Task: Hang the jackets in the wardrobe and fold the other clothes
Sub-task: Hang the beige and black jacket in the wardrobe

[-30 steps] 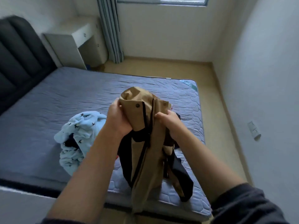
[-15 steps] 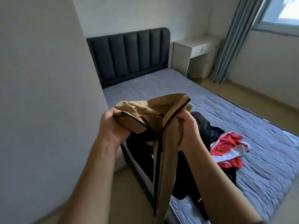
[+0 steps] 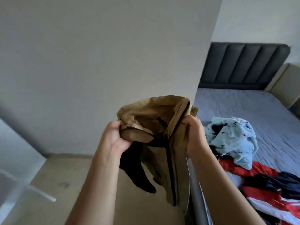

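Observation:
A tan jacket (image 3: 155, 120) with black lining and a black zip hangs in front of me over the floor. My left hand (image 3: 114, 137) grips its left collar edge and my right hand (image 3: 193, 133) grips the right front edge by the zip. A black part (image 3: 138, 169) of the jacket dangles below. On the bed (image 3: 253, 108) to the right lie a light blue patterned garment (image 3: 233, 138) and a red, white and dark garment (image 3: 266, 189).
A plain wall (image 3: 113, 54) fills the left and middle. A pale panel with a bar handle (image 3: 40, 194), blurred, stands at the lower left. Beige floor (image 3: 65, 176) lies below. The dark padded headboard (image 3: 243, 69) and a cream bedside unit (image 3: 285, 85) are at the far right.
My view has swung left, from the bed towards the wall and floor. Both hands keep their hold on the tan jacket, which has left the bed and now hangs over the floor.

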Demonstrator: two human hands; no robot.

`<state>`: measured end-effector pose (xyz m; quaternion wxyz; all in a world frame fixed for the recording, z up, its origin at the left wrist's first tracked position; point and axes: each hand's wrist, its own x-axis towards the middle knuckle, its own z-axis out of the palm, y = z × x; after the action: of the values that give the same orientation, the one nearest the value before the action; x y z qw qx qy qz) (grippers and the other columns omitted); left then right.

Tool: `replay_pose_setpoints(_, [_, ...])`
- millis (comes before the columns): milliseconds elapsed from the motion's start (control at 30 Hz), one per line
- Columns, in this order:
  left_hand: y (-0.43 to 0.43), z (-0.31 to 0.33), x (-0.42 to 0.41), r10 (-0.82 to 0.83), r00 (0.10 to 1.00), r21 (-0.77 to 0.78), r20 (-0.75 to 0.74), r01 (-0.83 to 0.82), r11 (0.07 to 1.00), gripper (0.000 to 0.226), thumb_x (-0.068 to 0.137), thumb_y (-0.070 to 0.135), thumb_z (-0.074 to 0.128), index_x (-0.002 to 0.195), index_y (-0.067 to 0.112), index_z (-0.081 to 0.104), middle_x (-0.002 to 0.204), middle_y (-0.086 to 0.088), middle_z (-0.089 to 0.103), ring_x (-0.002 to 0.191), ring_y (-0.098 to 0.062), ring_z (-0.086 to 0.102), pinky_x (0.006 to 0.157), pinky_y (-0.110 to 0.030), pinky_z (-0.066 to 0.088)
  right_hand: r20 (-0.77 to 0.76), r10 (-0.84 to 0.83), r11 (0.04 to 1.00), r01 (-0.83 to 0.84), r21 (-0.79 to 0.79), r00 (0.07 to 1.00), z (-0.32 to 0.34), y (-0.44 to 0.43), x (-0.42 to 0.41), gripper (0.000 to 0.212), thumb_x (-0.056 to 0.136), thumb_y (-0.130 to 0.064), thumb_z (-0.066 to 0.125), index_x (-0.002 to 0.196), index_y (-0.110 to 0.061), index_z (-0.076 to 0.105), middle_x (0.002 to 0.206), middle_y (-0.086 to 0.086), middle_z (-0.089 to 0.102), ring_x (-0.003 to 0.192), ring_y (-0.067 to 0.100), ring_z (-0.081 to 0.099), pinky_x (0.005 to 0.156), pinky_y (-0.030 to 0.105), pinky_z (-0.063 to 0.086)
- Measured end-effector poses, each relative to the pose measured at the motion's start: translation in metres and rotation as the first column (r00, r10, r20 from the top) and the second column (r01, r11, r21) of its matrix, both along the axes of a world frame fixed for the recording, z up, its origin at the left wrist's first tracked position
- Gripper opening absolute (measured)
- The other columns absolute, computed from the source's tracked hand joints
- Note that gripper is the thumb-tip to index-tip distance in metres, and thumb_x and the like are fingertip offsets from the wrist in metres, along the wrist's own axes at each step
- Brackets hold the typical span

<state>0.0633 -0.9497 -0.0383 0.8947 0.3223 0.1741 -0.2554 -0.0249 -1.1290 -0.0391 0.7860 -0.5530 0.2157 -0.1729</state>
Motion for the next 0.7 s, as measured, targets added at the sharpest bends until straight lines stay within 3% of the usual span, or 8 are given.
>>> replay_pose_setpoints(67, [0.049,-0.001,-0.015,0.049,0.999,0.018,0.000,-0.049,0.999,0.029,0.071,-0.001,0.031,0.077,0.003,0.058,0.074,-0.015,0.063,0.071,-0.027,0.064,0.074,-0.040,0.056,0.015,0.102,0.993,-0.101,-0.057,0.995,-0.009,0.043,0.000,0.024,0.077,-0.006,0.048,0.073,-0.018,0.070,0.063,0.005,0.065,0.059,0.021,0.063,0.054,0.030,0.051])
replay_pose_setpoints(133, [0.102,-0.005,-0.034,0.106,0.994,0.046,0.012,-0.107,0.993,0.035,0.077,0.001,0.029,0.082,0.000,0.064,0.085,-0.019,0.067,0.082,-0.033,0.068,0.068,-0.048,0.058,0.005,0.198,0.972,-0.196,-0.133,0.980,-0.017,0.094,-0.002,0.016,0.071,-0.010,0.053,0.069,-0.017,0.068,0.061,0.005,0.063,0.057,0.019,0.062,0.053,0.029,0.049])
replay_pose_setpoints(267, [0.212,-0.016,-0.071,0.329,0.944,0.027,-0.017,-0.329,0.944,0.039,0.078,0.000,0.028,0.052,0.006,0.056,0.055,-0.007,0.053,0.045,-0.018,0.055,0.047,-0.023,0.049,-0.039,0.396,0.895,-0.395,-0.208,0.918,-0.033,0.194,-0.012,0.021,0.070,-0.014,0.057,0.086,-0.001,0.061,0.074,0.012,0.063,0.069,0.024,0.063,0.060,0.035,0.051])
replay_pose_setpoints(333, [0.261,-0.020,-0.088,0.445,0.896,0.027,-0.005,-0.444,0.895,0.025,0.069,-0.002,0.032,0.059,0.010,0.050,0.058,-0.003,0.047,0.048,-0.013,0.049,0.054,-0.021,0.047,-0.057,0.490,0.836,-0.487,-0.253,0.870,-0.042,0.240,-0.016,0.007,0.080,-0.006,0.057,0.086,-0.005,0.062,0.074,0.008,0.064,0.072,0.022,0.064,0.061,0.031,0.053])
replay_pose_setpoints(367, [0.283,-0.021,-0.095,0.492,0.871,0.043,0.002,-0.491,0.870,0.021,0.067,-0.001,0.033,0.064,0.011,0.050,0.063,-0.003,0.048,0.055,-0.013,0.049,0.069,-0.021,0.047,-0.079,0.526,0.805,-0.525,-0.277,0.847,-0.045,0.260,-0.017,0.006,0.084,-0.003,0.056,0.086,-0.005,0.061,0.075,0.008,0.064,0.074,0.022,0.065,0.064,0.031,0.054])
replay_pose_setpoints(467, [0.344,-0.026,-0.109,0.613,0.790,0.118,-0.012,-0.608,0.785,0.022,0.078,0.003,0.033,0.076,0.011,0.054,0.075,-0.006,0.053,0.070,-0.018,0.054,0.092,-0.029,0.043,-0.134,0.632,0.695,-0.634,-0.339,0.764,-0.051,0.313,-0.013,0.007,0.084,0.006,0.057,0.090,0.006,0.060,0.079,0.013,0.066,0.075,0.023,0.066,0.066,0.032,0.056])
replay_pose_setpoints(600, [0.412,-0.032,-0.123,0.721,0.692,0.266,-0.024,-0.691,0.672,0.019,0.087,0.010,0.038,0.090,0.007,0.056,0.091,-0.011,0.057,0.087,-0.025,0.058,0.088,-0.038,0.049,-0.217,0.749,0.499,-0.748,-0.436,0.626,-0.058,0.382,0.005,0.014,0.082,0.002,0.065,0.092,0.010,0.060,0.080,0.020,0.065,0.072,0.022,0.064,0.068,0.036,0.055])
replay_pose_setpoints(700, [0.463,-0.037,-0.125,0.786,0.618,0.363,-0.002,-0.732,0.577,0.019,0.092,0.013,0.039,0.088,0.006,0.056,0.081,-0.012,0.057,0.075,-0.024,0.057,0.066,-0.034,0.047,-0.294,0.825,0.315,-0.824,-0.470,0.483,-0.069,0.440,0.030,0.019,0.085,-0.009,0.066,0.093,0.008,0.062,0.090,0.025,0.065,0.076,0.030,0.064,0.072,0.042,0.054])
